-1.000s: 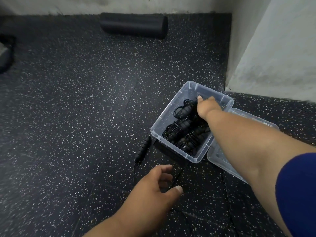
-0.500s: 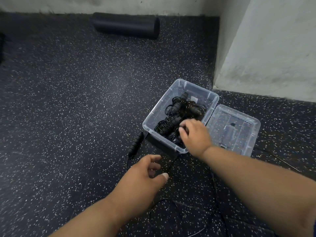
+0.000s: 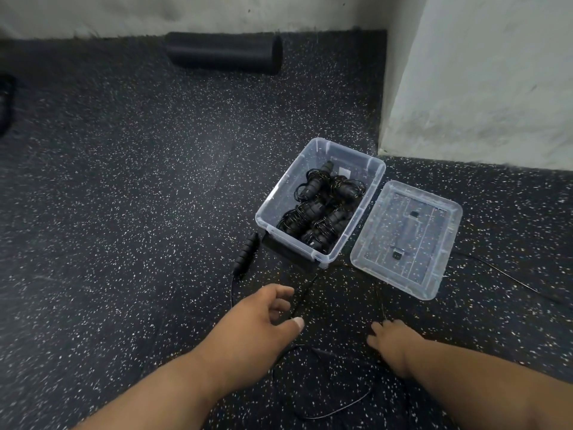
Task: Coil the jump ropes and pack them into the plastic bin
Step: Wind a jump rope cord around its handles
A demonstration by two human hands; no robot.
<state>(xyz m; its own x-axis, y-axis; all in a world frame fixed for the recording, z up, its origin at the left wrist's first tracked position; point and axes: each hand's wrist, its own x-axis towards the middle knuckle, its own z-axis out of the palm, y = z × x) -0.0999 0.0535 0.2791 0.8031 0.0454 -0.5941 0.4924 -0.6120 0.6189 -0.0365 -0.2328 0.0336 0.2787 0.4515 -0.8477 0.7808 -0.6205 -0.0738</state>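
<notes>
Left hand [image 3: 263, 318] loosely open, right hand [image 3: 389, 339] unclear; both low over loose rope [image 3: 325, 411], likely gathering it for bin [image 3: 313, 156].

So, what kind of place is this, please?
Probably a gym corner: speckled rubber floor, a black foam roller by the wall, and coiled jump ropes packed in a clear plastic bin.

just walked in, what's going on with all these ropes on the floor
A person is packing jump ropes into a clear plastic bin, which already holds several coiled ropes. Its lid lies beside it. One loose rope is on the floor, its handle by the bin. Both hands, left and right, reach toward its cord.
</notes>
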